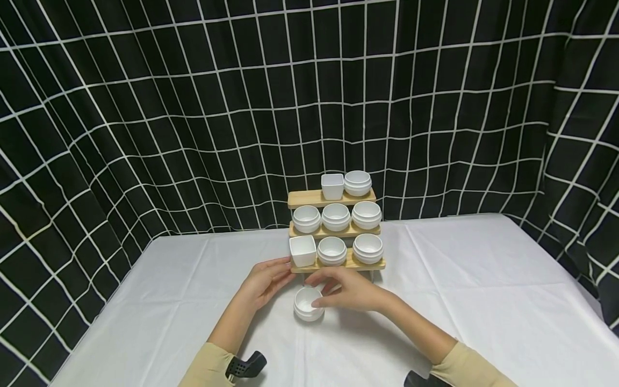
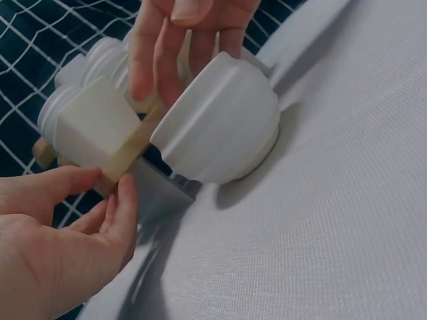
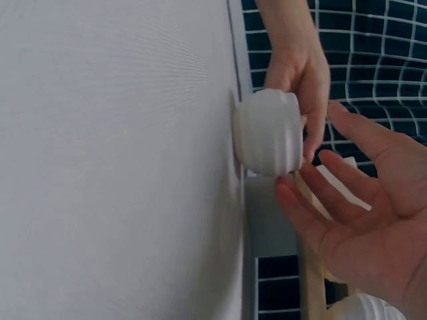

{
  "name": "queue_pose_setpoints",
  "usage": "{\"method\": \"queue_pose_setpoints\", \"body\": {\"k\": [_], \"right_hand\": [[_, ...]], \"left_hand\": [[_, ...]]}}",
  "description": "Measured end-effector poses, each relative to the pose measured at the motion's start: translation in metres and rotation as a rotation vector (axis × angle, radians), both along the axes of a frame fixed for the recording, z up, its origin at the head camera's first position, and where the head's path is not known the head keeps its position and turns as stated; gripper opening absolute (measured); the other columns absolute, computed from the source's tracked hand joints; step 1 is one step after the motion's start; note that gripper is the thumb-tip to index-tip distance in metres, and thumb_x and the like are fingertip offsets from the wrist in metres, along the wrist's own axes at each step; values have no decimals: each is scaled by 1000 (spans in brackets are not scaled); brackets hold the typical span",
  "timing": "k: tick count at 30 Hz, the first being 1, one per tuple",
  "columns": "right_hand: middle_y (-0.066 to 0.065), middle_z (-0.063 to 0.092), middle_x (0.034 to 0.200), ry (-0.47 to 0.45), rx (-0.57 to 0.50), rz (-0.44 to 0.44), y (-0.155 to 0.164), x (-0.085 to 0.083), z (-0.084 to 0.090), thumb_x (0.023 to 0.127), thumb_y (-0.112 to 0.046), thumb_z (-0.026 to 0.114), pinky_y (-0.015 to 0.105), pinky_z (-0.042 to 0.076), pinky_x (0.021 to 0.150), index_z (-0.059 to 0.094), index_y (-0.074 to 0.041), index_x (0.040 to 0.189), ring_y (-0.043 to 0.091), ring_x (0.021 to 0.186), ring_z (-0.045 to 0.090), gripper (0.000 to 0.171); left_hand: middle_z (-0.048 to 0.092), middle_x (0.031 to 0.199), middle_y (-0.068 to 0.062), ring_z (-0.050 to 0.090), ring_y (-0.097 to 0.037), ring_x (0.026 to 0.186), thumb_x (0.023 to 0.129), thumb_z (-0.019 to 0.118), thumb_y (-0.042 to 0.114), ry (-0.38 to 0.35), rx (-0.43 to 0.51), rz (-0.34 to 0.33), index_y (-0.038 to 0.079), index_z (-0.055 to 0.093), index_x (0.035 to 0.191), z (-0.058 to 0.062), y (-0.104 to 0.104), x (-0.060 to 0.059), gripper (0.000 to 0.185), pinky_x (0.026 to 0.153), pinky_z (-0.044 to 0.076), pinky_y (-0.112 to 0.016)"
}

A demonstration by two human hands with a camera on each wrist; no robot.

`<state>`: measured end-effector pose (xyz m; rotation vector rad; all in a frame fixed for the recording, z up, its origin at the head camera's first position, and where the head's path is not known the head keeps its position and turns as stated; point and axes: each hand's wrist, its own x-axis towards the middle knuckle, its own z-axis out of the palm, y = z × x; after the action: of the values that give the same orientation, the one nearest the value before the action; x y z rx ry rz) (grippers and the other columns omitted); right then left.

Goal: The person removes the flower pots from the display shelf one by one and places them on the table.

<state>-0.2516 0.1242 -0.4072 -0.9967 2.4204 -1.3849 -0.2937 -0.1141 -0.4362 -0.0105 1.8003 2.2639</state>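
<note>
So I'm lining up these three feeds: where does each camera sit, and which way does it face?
Head: above, facing forward and down at the wooden rack, the round pot, both forearms.
Left wrist: low by the left hand, facing the pot and the rack's end.
Right wrist: beside the right hand, view turned sideways, facing the pot.
All three share the pot.

I see beige long sleeves pushed up both forearms, bare left hand (image 1: 265, 280) and right hand (image 1: 349, 290), black perforated camera mounts strapped at each wrist.
</note>
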Motion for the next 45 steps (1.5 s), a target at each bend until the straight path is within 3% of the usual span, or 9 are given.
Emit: {"method": "queue_pose_setpoints", "body": {"k": [5, 9, 13, 19, 27, 39, 45], "right_hand": [[27, 70, 125, 3, -10, 27, 2, 0, 4, 94, -12, 79, 32, 66, 95, 66, 7, 129, 31, 103, 72, 42], [28, 69, 127, 13, -12, 44, 4, 1, 8, 96, -13, 77, 33, 65, 96, 65, 8, 130, 26, 103, 72, 41], [28, 69, 127, 21, -21, 56, 6, 1, 11, 97, -14, 76, 34, 65, 98, 65, 9, 131, 24, 104, 72, 42], [30, 69, 126, 39, -43, 74, 8, 2, 18, 98, -10, 74, 32, 65, 98, 63, 12, 131, 34, 107, 73, 41], [25, 70, 124, 37, -55, 61, 14, 5, 28, 99, -10, 73, 38, 65, 101, 65, 8, 130, 40, 111, 72, 37], [27, 68, 126, 30, -76, 9, 23, 4, 39, 97, -7, 75, 34, 65, 100, 65, 10, 128, 32, 106, 73, 36], [27, 68, 129, 42, -75, -17, 28, 4, 44, 98, -8, 75, 40, 65, 99, 65, 8, 129, 30, 104, 73, 37]], "left_hand": [[57, 141, -38, 71, -20, 109, 105, 54, -6, -10, 3, 8, -20, 52, 141, -1, 0, -1, 39, 103, 62, -29], [58, 140, -37, 71, -19, 107, 105, 55, -6, -9, -4, 12, -21, 52, 140, -1, 1, -1, 38, 102, 62, -28], [57, 141, -38, 71, -20, 109, 105, 55, -5, -8, -8, 9, -20, 52, 141, -1, 1, -1, 39, 102, 62, -28], [56, 142, -38, 71, -24, 115, 105, 54, -6, -3, -7, 7, -20, 51, 141, 0, 1, 0, 39, 103, 62, -29], [56, 142, -38, 71, -22, 113, 105, 53, -7, 3, 3, 8, -21, 50, 142, -1, 1, 0, 40, 103, 62, -29], [58, 141, -37, 71, -19, 108, 104, 54, -8, -6, 8, 26, -21, 52, 141, -1, 2, 0, 39, 103, 62, -29], [57, 141, -38, 71, -21, 110, 104, 54, -8, -4, 6, 19, -21, 51, 141, -2, 1, 0, 39, 104, 61, -30]]}}
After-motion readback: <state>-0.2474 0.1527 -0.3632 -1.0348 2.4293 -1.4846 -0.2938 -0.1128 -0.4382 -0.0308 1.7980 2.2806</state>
